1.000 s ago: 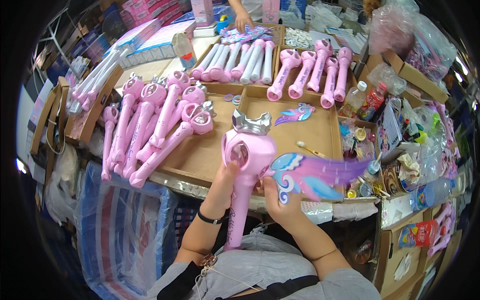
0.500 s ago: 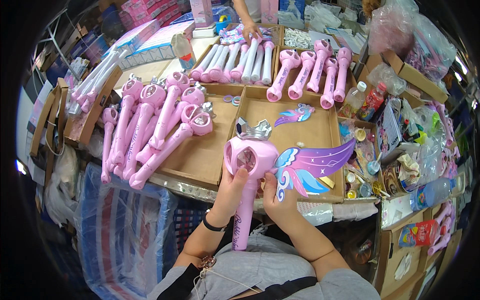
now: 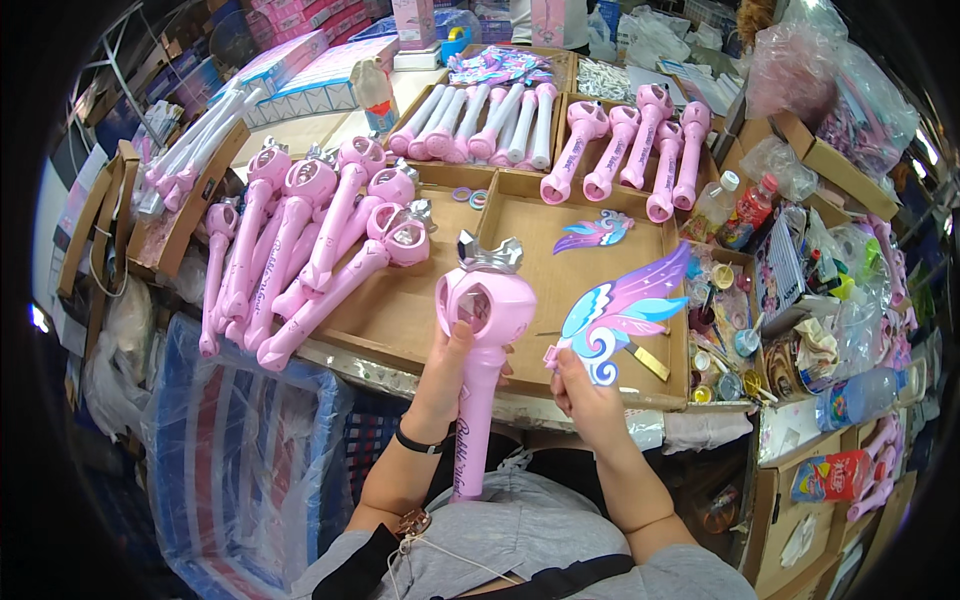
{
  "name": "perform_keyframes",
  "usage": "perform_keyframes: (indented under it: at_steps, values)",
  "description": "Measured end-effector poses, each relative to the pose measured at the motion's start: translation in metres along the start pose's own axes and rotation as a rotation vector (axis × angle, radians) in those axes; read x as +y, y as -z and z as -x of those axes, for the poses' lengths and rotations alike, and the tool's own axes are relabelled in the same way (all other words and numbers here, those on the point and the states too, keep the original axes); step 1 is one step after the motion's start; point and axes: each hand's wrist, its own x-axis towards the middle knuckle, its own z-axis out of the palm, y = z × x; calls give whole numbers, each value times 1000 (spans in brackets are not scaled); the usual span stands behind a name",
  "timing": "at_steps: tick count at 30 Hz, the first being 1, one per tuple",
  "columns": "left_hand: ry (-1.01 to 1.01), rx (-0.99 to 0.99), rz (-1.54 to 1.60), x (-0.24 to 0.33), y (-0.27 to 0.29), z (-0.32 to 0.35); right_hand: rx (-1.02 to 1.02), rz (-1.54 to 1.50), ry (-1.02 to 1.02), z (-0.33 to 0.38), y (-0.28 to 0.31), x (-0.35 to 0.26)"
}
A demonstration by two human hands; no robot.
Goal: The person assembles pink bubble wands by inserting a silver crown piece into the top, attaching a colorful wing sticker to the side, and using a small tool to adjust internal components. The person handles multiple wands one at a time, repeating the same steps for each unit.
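Observation:
My left hand (image 3: 450,375) is wrapped round the neck of a pink toy wand (image 3: 487,310), held upright with its silver crown on top and its handle pointing down to my lap. Between the thumb and fingers of my right hand (image 3: 585,400) is a purple and blue wing piece (image 3: 622,310) with a small pink clip at its inner edge. The wing is apart from the wand head, to its right. Another, smaller-looking wing (image 3: 594,231) lies in the cardboard tray (image 3: 540,275) beyond my hands.
Several crowned pink wands (image 3: 300,215) are piled on the left. Behind stand white-handled wands (image 3: 470,125) and pink wands without crowns (image 3: 650,140). Small paint pots (image 3: 722,277), drink bottles (image 3: 748,210) and a red packet (image 3: 832,476) crowd the right. A blue striped plastic-lined container (image 3: 240,460) stands lower left.
The wing has come away from the wand's side, moving right and turning more upright in my right hand. The wand has shifted slightly left. A co-worker's hand has left the far tray.

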Motion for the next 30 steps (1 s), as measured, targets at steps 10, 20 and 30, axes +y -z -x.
perform_keyframes:
  at_steps: [10,20,30]
  values:
    - [-101,39,-92,-10,-21,8,216,403,463,-13,-21,31]
    - [-83,3,-69,-15,-12,8,214,458,406,-26,-24,40]
    - [73,25,-48,-15,-12,-3,171,595,267,-20,-13,11]
